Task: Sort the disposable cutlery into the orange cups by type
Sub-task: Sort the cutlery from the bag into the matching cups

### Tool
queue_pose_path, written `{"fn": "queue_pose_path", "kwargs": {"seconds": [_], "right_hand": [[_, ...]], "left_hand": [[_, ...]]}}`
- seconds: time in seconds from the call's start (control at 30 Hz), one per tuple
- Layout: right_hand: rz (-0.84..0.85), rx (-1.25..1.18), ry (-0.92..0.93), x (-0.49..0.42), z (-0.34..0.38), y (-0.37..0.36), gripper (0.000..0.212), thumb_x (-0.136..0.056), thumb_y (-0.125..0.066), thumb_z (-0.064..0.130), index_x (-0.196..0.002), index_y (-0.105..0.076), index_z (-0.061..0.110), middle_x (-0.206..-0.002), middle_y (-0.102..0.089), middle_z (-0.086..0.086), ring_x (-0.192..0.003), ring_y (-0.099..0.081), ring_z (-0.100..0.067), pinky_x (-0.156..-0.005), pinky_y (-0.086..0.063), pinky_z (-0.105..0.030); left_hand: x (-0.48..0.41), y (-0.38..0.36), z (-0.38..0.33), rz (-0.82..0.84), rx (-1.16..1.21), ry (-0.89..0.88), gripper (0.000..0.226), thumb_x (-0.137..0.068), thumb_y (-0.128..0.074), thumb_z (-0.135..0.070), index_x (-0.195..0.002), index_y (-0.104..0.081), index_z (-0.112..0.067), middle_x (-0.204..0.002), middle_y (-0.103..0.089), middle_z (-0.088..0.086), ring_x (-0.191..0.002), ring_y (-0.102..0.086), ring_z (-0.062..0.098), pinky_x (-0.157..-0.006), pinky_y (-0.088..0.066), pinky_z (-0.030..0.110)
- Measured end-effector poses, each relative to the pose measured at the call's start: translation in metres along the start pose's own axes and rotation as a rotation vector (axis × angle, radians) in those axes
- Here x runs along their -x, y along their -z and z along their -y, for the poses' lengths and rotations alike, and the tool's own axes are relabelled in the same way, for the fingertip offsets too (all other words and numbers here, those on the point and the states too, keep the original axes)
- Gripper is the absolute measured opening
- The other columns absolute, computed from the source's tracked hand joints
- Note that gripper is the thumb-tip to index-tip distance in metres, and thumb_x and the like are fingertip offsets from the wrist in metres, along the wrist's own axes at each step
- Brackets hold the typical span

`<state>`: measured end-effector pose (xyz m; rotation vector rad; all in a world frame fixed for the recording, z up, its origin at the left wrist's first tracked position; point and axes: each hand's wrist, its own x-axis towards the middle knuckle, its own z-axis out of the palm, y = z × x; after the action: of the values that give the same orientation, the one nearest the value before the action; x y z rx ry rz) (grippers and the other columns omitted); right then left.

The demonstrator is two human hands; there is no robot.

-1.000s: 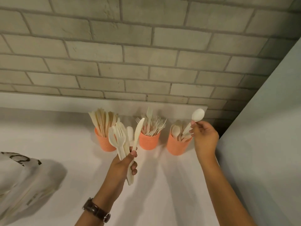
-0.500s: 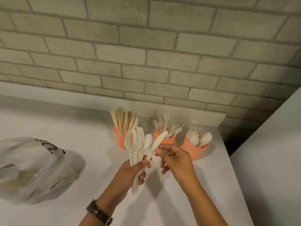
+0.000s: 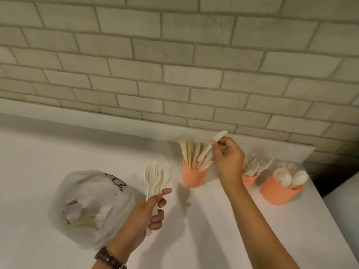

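Head view: the right hand (image 3: 228,162) pinches a disposable knife (image 3: 206,152) at mid-length above the knife cup (image 3: 194,176), near the surface's (image 3: 58,152) back edge. The left hand (image 3: 143,214) grips a bundle of forks and spoons (image 3: 153,176). The knife is probably light, stiff and a little slippery.

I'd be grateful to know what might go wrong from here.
The right hand only pinches the knife over the crowded knife cup; it could snag on the others or tip the cup. The left hand grips its cutlery bundle low on the handles, so pieces might slide out.
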<state>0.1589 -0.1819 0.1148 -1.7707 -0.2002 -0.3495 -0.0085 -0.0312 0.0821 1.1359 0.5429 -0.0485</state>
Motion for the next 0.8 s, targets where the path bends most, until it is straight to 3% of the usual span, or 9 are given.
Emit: {"fn": "queue_pose_path", "kwargs": {"seconds": [0.1,0.17,0.23,0.3,0.4,0.5,0.6,0.7,0.8], "right_hand": [[0.074,0.225,-0.136,-0.006,-0.018,-0.034,0.017,-0.086,-0.065,0.019,-0.1,-0.068,0.011,-0.085,-0.073,-0.015,-0.049,-0.06,-0.016,-0.048,-0.052,-0.021],[0.086,0.258,-0.239,-0.004,-0.021,-0.044,0.034,-0.083,-0.07,0.017,-0.115,-0.065,0.006,-0.099,-0.072,-0.016,-0.052,-0.06,-0.023,-0.043,-0.049,-0.015],[0.012,0.245,-0.211,0.006,-0.011,-0.044,0.044,-0.078,-0.072,0.03,-0.117,-0.064,0.013,-0.101,-0.072,-0.01,-0.064,-0.066,-0.031,-0.061,-0.059,-0.033],[-0.022,0.132,-0.161,0.025,0.009,-0.04,0.035,-0.077,-0.071,0.036,-0.105,-0.067,0.014,-0.087,-0.071,-0.003,-0.06,-0.066,-0.027,-0.062,-0.058,-0.042],[0.255,-0.079,-0.334,0.066,0.04,-0.032,0.02,-0.082,-0.07,0.026,-0.086,-0.071,0.006,-0.071,-0.068,-0.002,-0.047,-0.059,-0.015,-0.048,-0.055,-0.033],[0.465,-0.213,-0.502,0.095,0.049,-0.02,0.015,-0.08,-0.072,0.02,-0.083,-0.072,0.006,-0.074,-0.07,-0.007,-0.059,-0.063,-0.015,-0.057,-0.057,-0.033],[0.395,-0.282,-0.554,0.107,0.043,-0.006,0.012,-0.079,-0.072,0.015,-0.079,-0.072,0.004,-0.068,-0.067,-0.012,-0.062,-0.063,-0.02,-0.061,-0.053,-0.03],[0.257,-0.253,-0.566,0.111,0.036,0.01,0.01,-0.079,-0.072,0.012,-0.077,-0.071,0.002,-0.064,-0.065,-0.009,-0.061,-0.061,-0.016,-0.058,-0.049,-0.024],[0.09,-0.232,-0.579,0.108,0.032,0.033,0.007,-0.079,-0.072,0.009,-0.073,-0.069,0.005,-0.062,-0.065,-0.002,-0.058,-0.057,-0.012,-0.056,-0.046,-0.024]], "left_hand": [[0.005,0.018,-0.013,0.123,0.044,0.03,0.03,-0.095,-0.039,-0.016,-0.113,-0.062,-0.007,-0.064,-0.038,-0.003,-0.04,-0.019,0.006,-0.035,-0.015,0.014],[0.007,0.027,-0.022,0.198,0.075,0.051,0.031,-0.092,-0.041,-0.017,-0.113,-0.062,-0.006,-0.063,-0.038,-0.002,-0.04,-0.019,0.006,-0.036,-0.013,0.014],[0.006,0.033,-0.029,0.258,0.098,0.065,0.035,-0.086,-0.045,-0.019,-0.112,-0.062,-0.003,-0.062,-0.039,-0.002,-0.039,-0.019,0.005,-0.036,-0.013,0.013],[0.004,0.035,-0.034,0.303,0.115,0.069,0.039,-0.08,-0.048,-0.022,-0.11,-0.062,-0.001,-0.061,-0.04,-0.001,-0.038,-0.02,0.005,-0.034,-0.015,0.012],[-0.004,0.03,-0.035,0.349,0.091,0.076,0.037,-0.081,-0.047,-0.022,-0.107,-0.061,0.001,-0.061,-0.041,0.0,-0.037,-0.02,0.005,-0.033,-0.017,0.012],[-0.01,0.016,-0.032,0.375,0.011,0.062,0.028,-0.089,-0.044,-0.02,-0.091,-0.06,0.002,-0.058,-0.044,0.002,-0.036,-0.022,0.007,-0.035,-0.018,0.014],[-0.013,-0.005,-0.026,0.404,-0.107,0.06,0.028,-0.093,-0.042,-0.02,-0.074,-0.05,-0.001,-0.052,-0.045,0.003,-0.036,-0.025,0.009,-0.037,-0.021,0.016],[-0.013,-0.024,-0.019,0.453,-0.181,0.064,0.027,-0.095,-0.042,-0.02,-0.081,-0.053,0.0,-0.059,-0.052,0.007,-0.037,-0.03,0.011,-0.038,-0.026,0.018],[-0.016,-0.042,-0.013,0.47,-0.292,0.004,0.032,-0.097,-0.038,-0.02,-0.09,-0.066,-0.005,-0.075,-0.069,0.01,-0.044,-0.049,0.018,-0.044,-0.043,0.026]]}}
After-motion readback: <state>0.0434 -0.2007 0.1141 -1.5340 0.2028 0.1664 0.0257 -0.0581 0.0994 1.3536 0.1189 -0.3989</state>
